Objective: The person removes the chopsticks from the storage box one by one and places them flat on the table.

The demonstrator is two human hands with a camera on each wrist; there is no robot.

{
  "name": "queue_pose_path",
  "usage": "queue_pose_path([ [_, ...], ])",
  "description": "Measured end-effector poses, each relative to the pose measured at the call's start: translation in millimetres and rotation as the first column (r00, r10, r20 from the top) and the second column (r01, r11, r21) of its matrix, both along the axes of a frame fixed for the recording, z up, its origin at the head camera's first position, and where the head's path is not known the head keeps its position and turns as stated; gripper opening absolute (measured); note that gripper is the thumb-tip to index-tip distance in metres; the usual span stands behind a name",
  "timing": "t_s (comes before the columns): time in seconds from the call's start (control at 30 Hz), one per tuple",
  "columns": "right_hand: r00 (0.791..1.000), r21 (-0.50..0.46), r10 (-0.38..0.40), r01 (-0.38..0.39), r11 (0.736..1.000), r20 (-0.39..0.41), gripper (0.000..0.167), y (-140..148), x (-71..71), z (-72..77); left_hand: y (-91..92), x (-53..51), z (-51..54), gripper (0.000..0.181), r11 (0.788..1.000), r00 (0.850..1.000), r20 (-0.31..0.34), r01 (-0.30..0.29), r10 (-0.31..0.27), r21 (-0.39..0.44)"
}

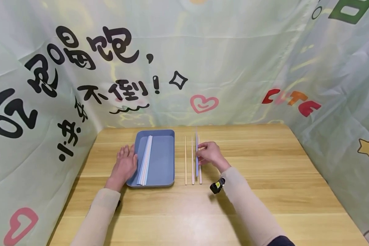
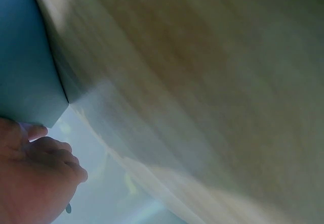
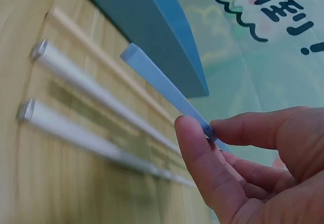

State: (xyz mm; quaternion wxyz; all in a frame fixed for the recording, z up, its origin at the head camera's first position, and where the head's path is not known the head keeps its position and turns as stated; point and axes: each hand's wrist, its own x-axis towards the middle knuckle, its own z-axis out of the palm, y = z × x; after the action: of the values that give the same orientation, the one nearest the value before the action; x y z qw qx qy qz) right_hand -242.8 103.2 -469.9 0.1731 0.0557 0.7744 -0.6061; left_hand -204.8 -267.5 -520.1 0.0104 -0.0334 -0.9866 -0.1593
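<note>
Between thumb and fingers, my right hand pinches a blue chopstick, raised off the table in the right wrist view. Below it lie two pale pinkish-white chopsticks and a yellowish one, roughly parallel. My left hand rests against the left side of a blue-grey tray, its fingers fairly straight along the rim. Inside the tray, toward its left, a bundle of pale blue, white and pink chopsticks lies lengthwise. The left wrist view catches only part of the left hand beside the tray.
The wooden table carries the tray left of the loose chopsticks. Printed cloth with lettering and drawings hangs along the back and both sides. A small black wrist device hangs under the right sleeve.
</note>
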Motion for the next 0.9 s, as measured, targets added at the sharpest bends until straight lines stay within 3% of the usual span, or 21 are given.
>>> queue_pose_path([
  [0.53,0.999,0.136,-0.007,0.000,0.991,0.049,0.045,31.4,6.8,-17.8,-1.7,0.7,-1.8,0.060,1.000,1.000,-0.020,-0.002,0.002,-0.012],
  [0.9,1.000,0.195,-0.003,-0.001,0.981,0.019,0.048,35.1,7.2,-22.8,-0.7,0.3,-3.5,0.060,1.000,1.000,-0.022,-0.003,0.003,-0.006],
])
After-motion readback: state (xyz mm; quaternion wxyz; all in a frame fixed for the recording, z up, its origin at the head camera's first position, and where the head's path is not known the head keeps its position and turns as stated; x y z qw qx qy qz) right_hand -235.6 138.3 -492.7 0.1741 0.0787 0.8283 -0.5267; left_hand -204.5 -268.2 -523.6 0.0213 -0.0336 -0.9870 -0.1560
